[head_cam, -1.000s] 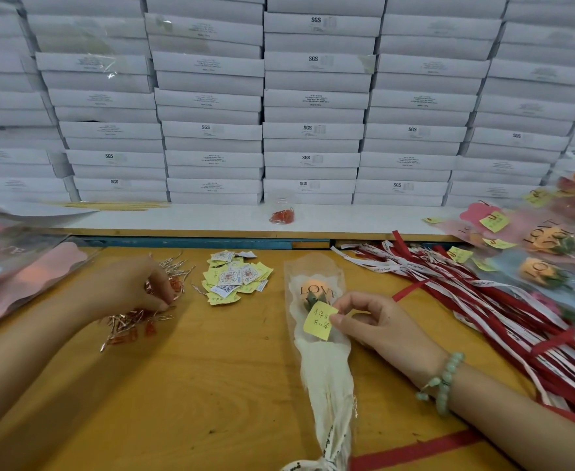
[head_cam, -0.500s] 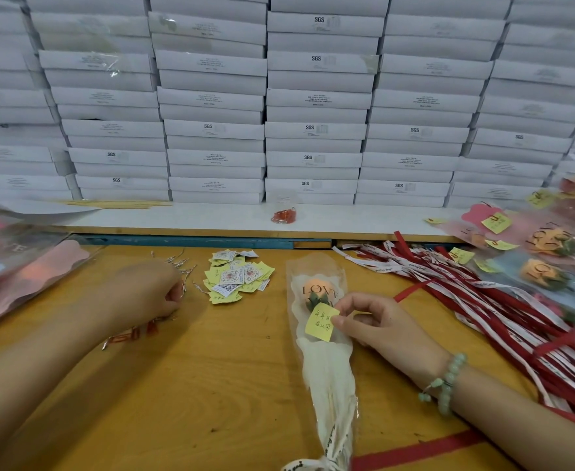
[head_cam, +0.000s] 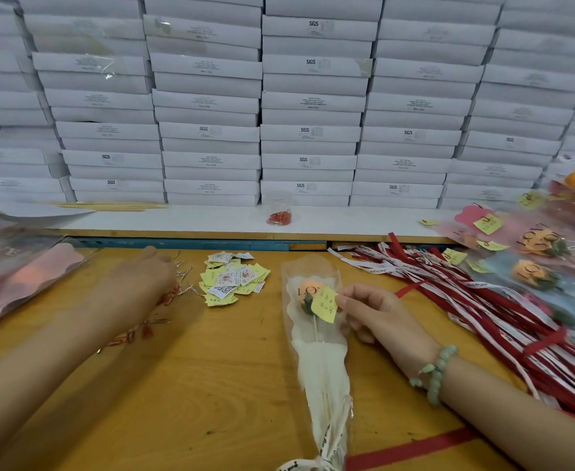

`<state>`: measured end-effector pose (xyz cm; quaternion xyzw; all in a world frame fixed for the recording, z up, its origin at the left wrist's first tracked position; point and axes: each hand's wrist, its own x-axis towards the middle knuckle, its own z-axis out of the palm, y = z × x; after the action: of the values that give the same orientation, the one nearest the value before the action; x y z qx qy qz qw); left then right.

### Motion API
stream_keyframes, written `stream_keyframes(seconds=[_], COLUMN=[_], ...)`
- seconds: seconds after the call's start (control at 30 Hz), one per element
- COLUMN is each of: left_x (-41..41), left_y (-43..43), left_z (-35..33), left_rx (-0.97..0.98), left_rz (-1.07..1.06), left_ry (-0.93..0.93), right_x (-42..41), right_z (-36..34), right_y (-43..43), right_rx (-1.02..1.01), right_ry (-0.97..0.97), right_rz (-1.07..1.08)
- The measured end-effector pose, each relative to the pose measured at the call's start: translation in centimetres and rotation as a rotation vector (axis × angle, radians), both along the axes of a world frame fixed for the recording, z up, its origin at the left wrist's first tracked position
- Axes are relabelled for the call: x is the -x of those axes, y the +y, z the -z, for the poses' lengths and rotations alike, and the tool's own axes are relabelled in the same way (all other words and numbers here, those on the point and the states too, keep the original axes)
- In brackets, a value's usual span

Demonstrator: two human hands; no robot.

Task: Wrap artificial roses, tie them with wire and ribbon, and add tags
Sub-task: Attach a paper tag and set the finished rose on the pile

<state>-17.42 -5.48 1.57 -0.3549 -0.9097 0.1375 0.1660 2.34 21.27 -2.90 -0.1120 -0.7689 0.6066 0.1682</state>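
A wrapped artificial rose [head_cam: 320, 368] lies lengthwise on the wooden table in a clear and white sleeve, with a white ribbon tied at its near end. My right hand [head_cam: 377, 316] pinches a yellow handwritten tag [head_cam: 325, 304] against the sleeve beside the peach bloom. My left hand [head_cam: 143, 277] is blurred and reaches over a scatter of thin wire ties [head_cam: 177, 290]; its fingertips cannot be made out. A pile of yellow tags and QR stickers [head_cam: 233, 278] lies between the two hands.
Red and white ribbons [head_cam: 483, 317] spread across the right side. Finished wrapped roses [head_cam: 534, 266] lie at far right, pink wrapping sleeves [head_cam: 17, 270] at left. Stacked white boxes [head_cam: 309, 130] fill the back, with a small bag of red pieces [head_cam: 279, 217] on the ledge.
My left hand has slid away from me and to the right across the wire ties. My right hand stays on the tag, almost still.
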Motion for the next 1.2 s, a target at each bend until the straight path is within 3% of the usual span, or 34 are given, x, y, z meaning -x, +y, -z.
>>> stream_keyframes(seconds=[0.13,0.23,0.43,0.6,0.73,1.2], left_x=[-0.8,-0.6,-0.5,-1.5,-2.2,-5.2], left_y=[0.6,1.2,2.8,3.5,3.8,9.1], left_z=[-0.1,0.2,0.9,1.5,1.5,2.8], left_rx=[-0.042,-0.240,-0.685,-0.916,-1.087,-1.206], left_rz=[-0.053,-0.094,-0.025,0.148,0.197,0.116], left_ry=[0.061,0.031,-0.366,-0.503,-0.736,-0.988], right_x=[2.3,5.0,8.8,9.3,8.3,5.8], right_z=[-1.3,-1.7,-0.8,-0.6,-0.4,0.2], right_y=[1.0,2.3,3.9,2.9,1.7,0.3], right_rx=[-0.061,-0.149,-0.264,-0.213,-0.183,-0.126], right_ry=[0.058,0.044,-0.154,-0.071,-0.014,0.082], right_rz=[0.127,0.212,0.206,0.278,0.165,-0.063])
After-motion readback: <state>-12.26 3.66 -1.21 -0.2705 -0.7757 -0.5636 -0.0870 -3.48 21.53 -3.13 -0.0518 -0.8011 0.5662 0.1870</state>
